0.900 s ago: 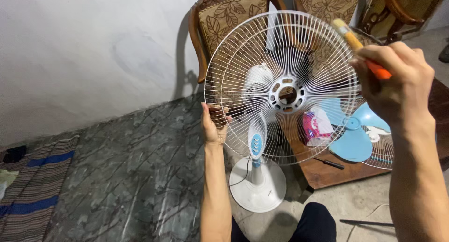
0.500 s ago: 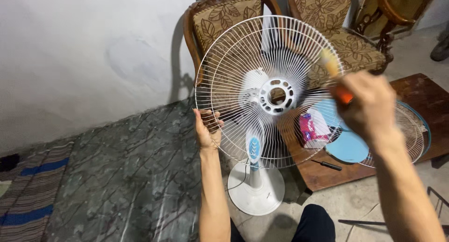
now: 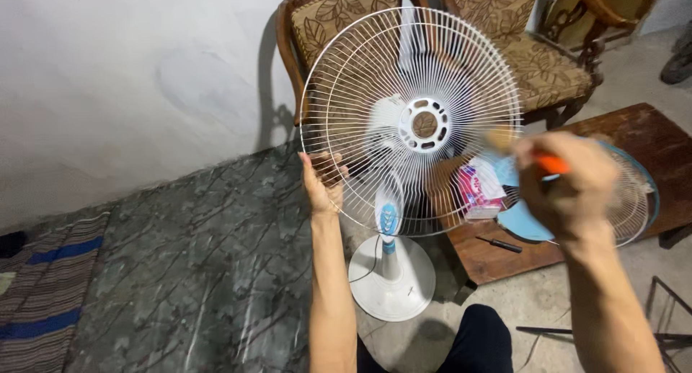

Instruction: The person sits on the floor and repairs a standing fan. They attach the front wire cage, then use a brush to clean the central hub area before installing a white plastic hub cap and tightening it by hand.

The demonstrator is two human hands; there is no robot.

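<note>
The left hand (image 3: 322,182) grips the lower left rim of the white wire fan grille (image 3: 411,121), its fingers (image 3: 333,164) curled through the wires. The right hand (image 3: 566,189) is closed around an orange-handled brush (image 3: 530,153) — bristles blurred, against the grille's right side. Below the fingers stands the fan's round white base (image 3: 393,279). Just behind the right fingers, a low wooden surface (image 3: 634,135) carries a pink packet (image 3: 477,191) and a black screwdriver (image 3: 499,244).

One small pink-and-white packet (image 3: 477,189) lies on the brown wooden table (image 3: 634,135), right, behind the fan's wire grille (image 3: 360,92).
</note>
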